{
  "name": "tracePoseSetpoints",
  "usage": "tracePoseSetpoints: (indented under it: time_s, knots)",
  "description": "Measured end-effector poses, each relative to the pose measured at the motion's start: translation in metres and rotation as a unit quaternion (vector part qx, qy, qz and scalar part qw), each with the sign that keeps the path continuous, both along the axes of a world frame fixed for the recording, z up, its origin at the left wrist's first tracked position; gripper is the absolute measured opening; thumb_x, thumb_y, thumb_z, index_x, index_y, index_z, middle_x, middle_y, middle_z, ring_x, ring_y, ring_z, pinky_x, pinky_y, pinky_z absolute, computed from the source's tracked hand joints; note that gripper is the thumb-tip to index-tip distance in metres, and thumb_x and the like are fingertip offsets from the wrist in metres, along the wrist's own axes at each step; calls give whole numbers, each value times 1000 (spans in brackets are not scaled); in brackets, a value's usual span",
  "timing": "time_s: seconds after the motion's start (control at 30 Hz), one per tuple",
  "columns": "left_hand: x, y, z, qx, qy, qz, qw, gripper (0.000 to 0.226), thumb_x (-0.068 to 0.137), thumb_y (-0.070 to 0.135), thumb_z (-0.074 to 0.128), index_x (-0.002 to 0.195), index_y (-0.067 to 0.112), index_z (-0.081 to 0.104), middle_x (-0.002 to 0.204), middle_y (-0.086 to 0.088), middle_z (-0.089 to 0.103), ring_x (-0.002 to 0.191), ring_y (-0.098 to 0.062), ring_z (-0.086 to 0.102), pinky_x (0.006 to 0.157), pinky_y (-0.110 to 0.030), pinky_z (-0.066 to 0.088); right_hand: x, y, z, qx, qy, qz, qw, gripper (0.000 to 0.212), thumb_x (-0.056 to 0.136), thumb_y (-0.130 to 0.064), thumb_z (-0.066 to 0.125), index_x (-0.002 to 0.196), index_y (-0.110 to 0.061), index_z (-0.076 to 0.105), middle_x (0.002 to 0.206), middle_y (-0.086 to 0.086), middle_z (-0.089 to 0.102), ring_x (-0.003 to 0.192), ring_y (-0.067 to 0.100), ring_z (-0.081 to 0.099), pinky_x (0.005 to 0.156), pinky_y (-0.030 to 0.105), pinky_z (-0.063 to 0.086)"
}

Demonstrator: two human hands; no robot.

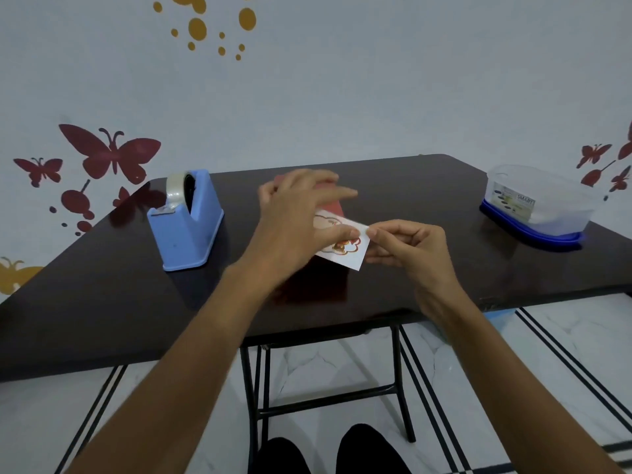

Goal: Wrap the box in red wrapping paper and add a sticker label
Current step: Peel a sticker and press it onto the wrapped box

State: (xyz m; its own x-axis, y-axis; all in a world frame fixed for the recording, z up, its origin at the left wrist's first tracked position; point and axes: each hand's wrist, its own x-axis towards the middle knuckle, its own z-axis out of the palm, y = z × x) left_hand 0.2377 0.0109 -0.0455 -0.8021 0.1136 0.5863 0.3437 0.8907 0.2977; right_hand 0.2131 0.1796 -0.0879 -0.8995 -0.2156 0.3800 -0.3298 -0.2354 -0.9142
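Both your forearms reach forward from the near edge, your left hand (294, 227) raised with fingers loosely spread and blurred, your right hand (407, 248) just right of it, fingertips pinched together.

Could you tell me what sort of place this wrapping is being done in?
Probably a room in a home: butterfly decals decorate the pale wall, and a dark folding table on a tiled floor carries a blue tape dispenser and a plastic storage tub.

A blue plastic tape dispenser (186, 220) blocks the dark glossy tabletop (102, 302) at left, an upturned clear plastic container (540, 203) far right; between them lies bare passage.
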Motion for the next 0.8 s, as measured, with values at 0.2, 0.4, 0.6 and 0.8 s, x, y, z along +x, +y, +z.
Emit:
tracePoseSetpoints:
  time_s: [0.2,0.4,0.6,0.8]
  knots:
    - [11,37,-44,75,162,22,984,29,83,41,63,109,30,71,137,3,53,134,-16,33,107,-35,14,7,9,-2,-81,-61,-46,994,8,85,-8,62,83,-8,69,74,0,74,71,15,72,59,19,55]
    - [7,62,-72,136,189,87,969,46,81,33,70,125,27,58,145,-9,42,137,-23,26,109,-42,15,12,13,-20,-69,-73,-105,989,11,87,-9,62,81,-12,69,76,-1,73,73,14,72,59,18,54]
    - [-2,65,-78,111,49,-40,992,31,91,25,59,121,19,64,125,3,63,128,-16,48,113,-44,25,10,17,-26,-12,-47,-97,994,16,89,-6,59,79,-13,70,66,1,70,63,10,68,61,19,54]
    - [0,59,-71,277,-35,-40,960,35,78,28,75,111,17,70,110,6,70,107,-4,59,95,-22,47,8,17,-28,15,-57,-98,993,8,86,-5,64,81,-11,68,73,8,71,69,16,71,64,23,57]
